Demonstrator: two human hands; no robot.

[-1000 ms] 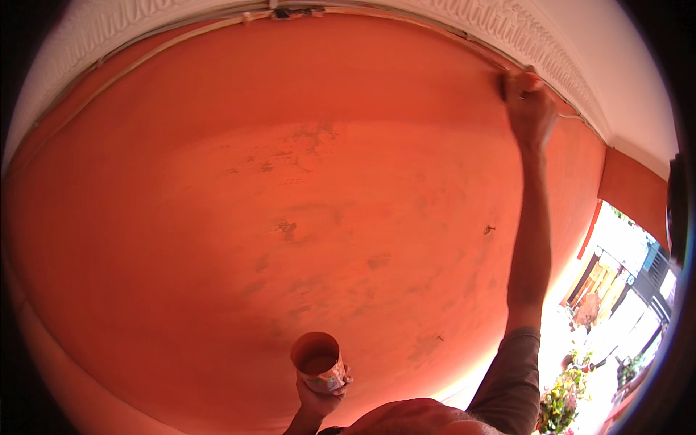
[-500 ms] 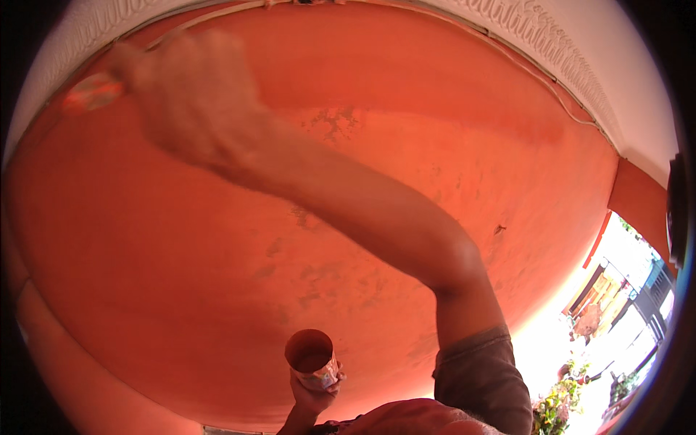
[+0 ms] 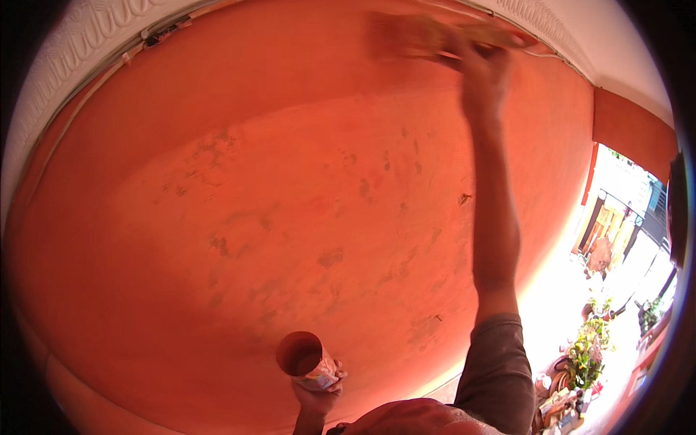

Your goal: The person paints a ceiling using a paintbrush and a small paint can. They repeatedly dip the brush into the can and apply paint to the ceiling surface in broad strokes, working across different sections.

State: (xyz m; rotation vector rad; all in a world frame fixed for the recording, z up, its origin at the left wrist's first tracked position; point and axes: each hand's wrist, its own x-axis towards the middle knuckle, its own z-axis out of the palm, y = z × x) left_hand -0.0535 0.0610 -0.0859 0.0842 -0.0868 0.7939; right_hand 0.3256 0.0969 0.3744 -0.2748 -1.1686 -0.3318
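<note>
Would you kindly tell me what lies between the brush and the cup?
In the head view, patchy orange wall lies between the brush and the cup.

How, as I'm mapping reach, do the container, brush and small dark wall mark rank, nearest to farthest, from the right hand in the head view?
1. Brush, held in the right hand, blurred, reaching to its left.
2. Small dark wall mark, below that hand.
3. Container, at lower middle, in the left hand.
</note>
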